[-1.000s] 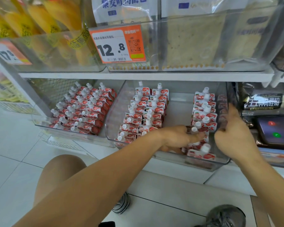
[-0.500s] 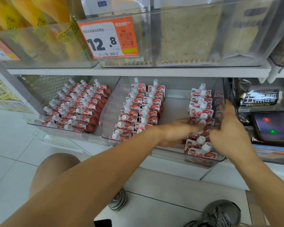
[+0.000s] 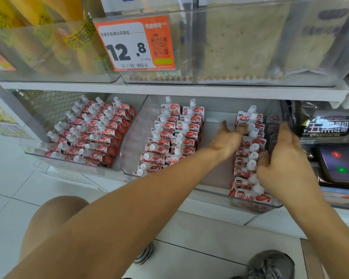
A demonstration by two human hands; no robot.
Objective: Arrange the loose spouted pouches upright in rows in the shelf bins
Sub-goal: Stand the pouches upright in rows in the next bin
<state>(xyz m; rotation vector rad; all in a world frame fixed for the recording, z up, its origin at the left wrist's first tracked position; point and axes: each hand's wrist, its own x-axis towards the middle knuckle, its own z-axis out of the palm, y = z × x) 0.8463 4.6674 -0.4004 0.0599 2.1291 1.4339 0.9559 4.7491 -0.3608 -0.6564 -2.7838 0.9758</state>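
Straightening the right-hand row of pouches (image 3: pixel 248 158), left hand (image 3: pixel 226 141) and right hand (image 3: pixel 284 164) press it, fingers loose; the clear bin (image 3: pixel 210 195) holds three rows, a gap unfilled.

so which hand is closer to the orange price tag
Left. The left hand reaches deep into the bin, right of and below the orange price tag; the right hand is lower and further right.

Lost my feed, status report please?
Left hand open, fingertips on right row. Right hand open against same row's other side. Pouches upright in clear bin. Nothing blocking.
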